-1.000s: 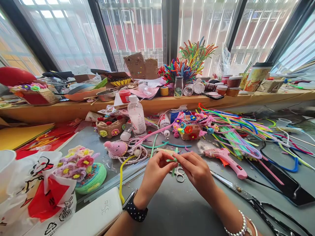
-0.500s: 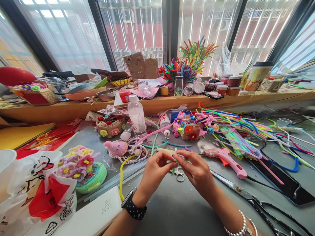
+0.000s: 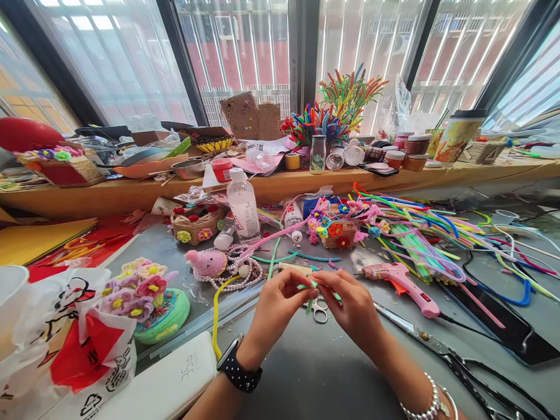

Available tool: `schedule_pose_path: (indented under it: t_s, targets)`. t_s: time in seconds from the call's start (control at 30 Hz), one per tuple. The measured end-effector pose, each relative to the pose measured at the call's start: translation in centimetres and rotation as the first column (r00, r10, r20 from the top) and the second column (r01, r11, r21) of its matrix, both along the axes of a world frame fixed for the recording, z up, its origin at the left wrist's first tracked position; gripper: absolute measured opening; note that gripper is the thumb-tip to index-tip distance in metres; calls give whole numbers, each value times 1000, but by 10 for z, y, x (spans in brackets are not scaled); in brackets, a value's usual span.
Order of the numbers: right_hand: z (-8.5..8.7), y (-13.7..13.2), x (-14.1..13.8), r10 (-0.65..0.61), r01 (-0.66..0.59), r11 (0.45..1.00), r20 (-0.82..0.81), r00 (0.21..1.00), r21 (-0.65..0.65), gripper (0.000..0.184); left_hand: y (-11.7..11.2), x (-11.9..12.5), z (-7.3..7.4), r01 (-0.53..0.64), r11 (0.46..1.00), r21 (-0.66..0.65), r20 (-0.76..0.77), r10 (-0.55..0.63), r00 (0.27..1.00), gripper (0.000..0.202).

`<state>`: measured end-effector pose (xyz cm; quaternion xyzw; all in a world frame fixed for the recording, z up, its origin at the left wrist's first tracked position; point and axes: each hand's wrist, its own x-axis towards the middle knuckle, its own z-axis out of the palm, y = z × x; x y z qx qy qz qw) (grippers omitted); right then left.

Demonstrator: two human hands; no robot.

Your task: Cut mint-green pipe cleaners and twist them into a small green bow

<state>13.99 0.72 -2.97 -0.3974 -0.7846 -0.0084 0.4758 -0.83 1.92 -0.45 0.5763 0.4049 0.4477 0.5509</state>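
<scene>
My left hand (image 3: 277, 309) and my right hand (image 3: 352, 306) meet over the grey table (image 3: 324, 373), fingertips pinched together on a short green pipe cleaner (image 3: 310, 291). One end of it hangs down between the hands. Small scissors (image 3: 320, 310) lie on the table right under my fingers. A pink glue gun (image 3: 400, 281) rests to the right of my right hand. A black watch sits on my left wrist, a bead bracelet on my right.
Loose pipe cleaners (image 3: 420, 227) spread across the right side. Large scissors (image 3: 441, 350) and a black phone (image 3: 503, 326) lie at right. A clear bottle (image 3: 243, 207), flower baskets (image 3: 336, 230), a pearl string with a pink knitted bird (image 3: 207, 263) and a white power bank (image 3: 168, 385) surround my hands.
My fingers have shifted slightly on the green pipe cleaner, and my right hand has turned a little. Nothing else has moved.
</scene>
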Motion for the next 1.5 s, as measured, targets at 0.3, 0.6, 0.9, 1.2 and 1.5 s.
schedule_pose_path:
  t_s: [0.3,0.6,0.9,1.2,1.5]
  targets:
    - [-2,1,-1,24,-37,983,-74,997,-182,12,-1,-6,2,-35,966,256,-256,102,961,8]
    - [10,0,-2,83,-234,810,-290,953,-537,11,1,-7,2,-8,951,309,-396,136,908,2]
    - [4,5,4,78,-409,634,-472,878,-656,11,2,-6,2,-35,989,143,-308,78,948,11]
    - [10,6,5,60,-518,564,-594,803,-643,17,5,-7,7,83,989,-119,-223,-108,969,28]
    - [16,4,1,-60,-650,412,-731,680,-639,31,3,-4,8,23,997,-74,-189,-36,981,17]
